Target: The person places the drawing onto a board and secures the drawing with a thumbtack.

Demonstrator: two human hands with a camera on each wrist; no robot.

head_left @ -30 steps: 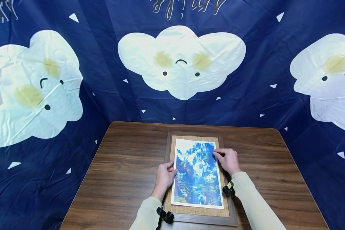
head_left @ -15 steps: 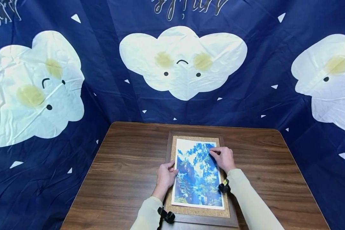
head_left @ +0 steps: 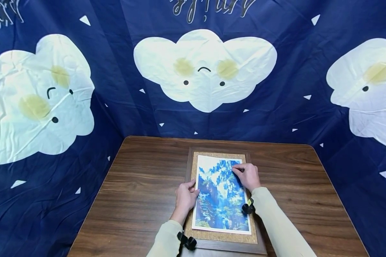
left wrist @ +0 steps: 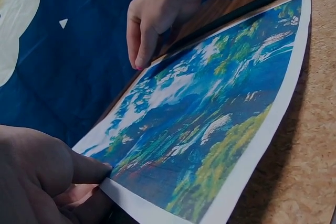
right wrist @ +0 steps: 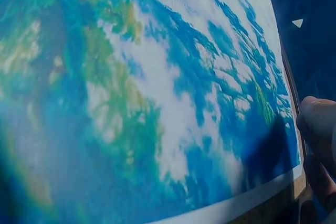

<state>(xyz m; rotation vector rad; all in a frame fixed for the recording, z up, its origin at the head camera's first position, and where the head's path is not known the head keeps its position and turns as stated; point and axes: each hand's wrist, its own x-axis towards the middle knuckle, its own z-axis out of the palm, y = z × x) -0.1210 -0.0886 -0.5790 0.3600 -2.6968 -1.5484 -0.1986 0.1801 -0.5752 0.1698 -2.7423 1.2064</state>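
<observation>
A printed landscape picture in blue with a white border lies over a wood-framed cork board. At its left border, my left hand pinches the paper, thumb on top and fingers underneath. The left wrist view shows that edge of the print raised and bowed above the cork. My right hand is over the upper right part of the picture, with thumb and forefinger pinched together. A small red pin-like thing shows at those fingertips, mostly hidden by them.
The board lies on a brown wood-grain table. Behind and at both sides hangs a dark blue cloth with white clouds. Each sleeve carries a small black wrist camera.
My right hand has moved left from the picture's right edge to over its upper right part, fingers still pinched. The left hand keeps its hold on the left border.
</observation>
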